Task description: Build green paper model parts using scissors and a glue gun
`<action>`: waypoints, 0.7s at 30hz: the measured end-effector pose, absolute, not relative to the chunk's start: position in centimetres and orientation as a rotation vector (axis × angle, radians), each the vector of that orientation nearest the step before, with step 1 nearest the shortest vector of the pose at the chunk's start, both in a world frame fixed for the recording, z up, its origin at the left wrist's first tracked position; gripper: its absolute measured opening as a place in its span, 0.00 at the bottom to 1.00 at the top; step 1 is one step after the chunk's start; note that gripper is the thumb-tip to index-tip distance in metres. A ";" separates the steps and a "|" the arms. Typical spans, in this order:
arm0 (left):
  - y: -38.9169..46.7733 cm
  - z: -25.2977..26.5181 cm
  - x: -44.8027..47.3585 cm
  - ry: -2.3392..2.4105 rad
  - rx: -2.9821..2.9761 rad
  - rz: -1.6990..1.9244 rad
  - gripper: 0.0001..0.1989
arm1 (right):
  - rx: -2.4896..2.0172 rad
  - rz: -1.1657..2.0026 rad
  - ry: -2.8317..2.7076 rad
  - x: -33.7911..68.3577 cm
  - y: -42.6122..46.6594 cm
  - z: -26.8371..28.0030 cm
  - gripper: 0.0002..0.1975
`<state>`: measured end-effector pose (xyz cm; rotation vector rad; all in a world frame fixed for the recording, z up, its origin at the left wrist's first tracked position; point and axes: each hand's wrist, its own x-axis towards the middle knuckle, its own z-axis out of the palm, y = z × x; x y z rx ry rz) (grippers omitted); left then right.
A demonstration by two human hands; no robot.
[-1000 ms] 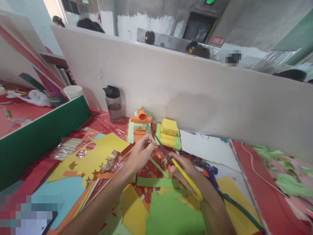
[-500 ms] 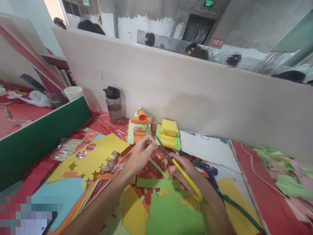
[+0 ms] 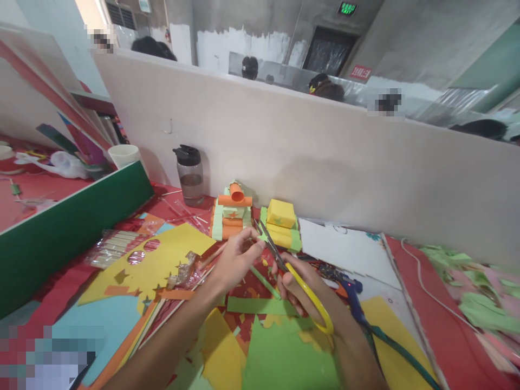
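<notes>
My right hand (image 3: 298, 281) grips a pair of scissors (image 3: 311, 297) with yellow handles, its dark blades pointing up and left. My left hand (image 3: 240, 254) pinches a small light green paper piece (image 3: 264, 236) right at the blades. The blades look slightly apart around it. Below lie a thin green paper strip (image 3: 265, 283), a wider green strip (image 3: 260, 305) and a large green sheet (image 3: 288, 355). Just beyond the hands stand an orange and green paper model (image 3: 233, 212) and a yellow and green paper model (image 3: 281, 225).
A water bottle (image 3: 190, 176) stands against the white partition (image 3: 325, 151). At right lie a blue glue gun (image 3: 352, 292), a white board (image 3: 345, 249) and green scraps (image 3: 483, 311). A yellow sheet with cut holes (image 3: 162, 260) and packed sticks (image 3: 116, 249) lie left, beside a green divider (image 3: 77, 227).
The small green piece now shows between my left fingertips and the blades, where it was hardly visible before. Both hands have stayed in nearly the same place.
</notes>
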<state>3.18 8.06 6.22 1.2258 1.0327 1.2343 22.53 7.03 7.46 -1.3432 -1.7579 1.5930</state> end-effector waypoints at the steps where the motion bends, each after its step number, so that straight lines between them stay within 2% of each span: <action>1: 8.1 6.2 3.2 1.042 1.241 1.233 0.12 | -1.340 1.598 -1.767 22.5 7.0 7.5 0.33; 7: 8.1 6.4 3.1 1.087 1.315 1.258 0.17 | -1.289 1.611 -1.805 22.5 7.1 7.4 0.28; 21: 8.3 6.3 2.9 1.087 1.304 1.270 0.16 | -1.319 1.551 -1.813 21.7 6.7 7.4 0.24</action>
